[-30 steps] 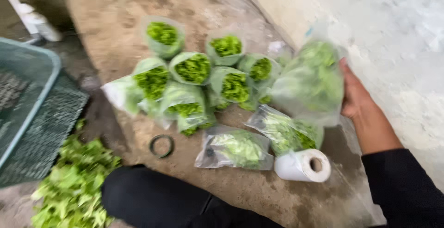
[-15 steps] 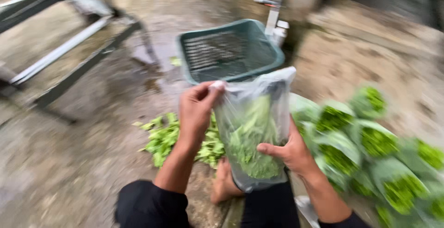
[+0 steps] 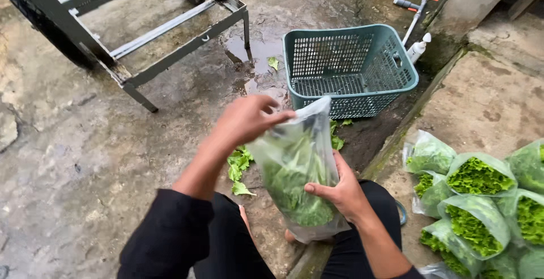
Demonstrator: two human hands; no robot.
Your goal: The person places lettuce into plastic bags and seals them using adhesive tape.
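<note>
Clear plastic, filled with green lettuce: that is the bag (image 3: 297, 171) the person holds up in front of their knees with both hands. The left hand (image 3: 249, 119) pinches the bag's top edge, fingers closed on the plastic near its upper corner. The right hand (image 3: 337, 191) grasps the bag lower down on its side, thumb lying across the front and fingers wrapped behind, so the bag hangs between the two hands, slightly tilted. Both arms wear black sleeves, and a bare foot (image 3: 294, 236) shows just beneath the bag.

Below the left hand, a few loose lettuce leaves (image 3: 239, 168) lie on the wet concrete floor (image 3: 85, 160). Beyond the bag, farther from the person than either hand, stands a teal plastic basket (image 3: 351, 66) with latticed walls, and a white spray bottle (image 3: 417, 48) stands just beside its far corner. Farther out to the left of the left hand is a grey metal frame (image 3: 170, 35) on the floor, with a wheel partly in view at its far end.

To the right of the right hand, up on a raised concrete ledge (image 3: 481, 103), a cluster of filled lettuce bags (image 3: 476, 199) sits close together, their open tops showing frilly green leaves. They stand well apart from the bag in hand.
</note>
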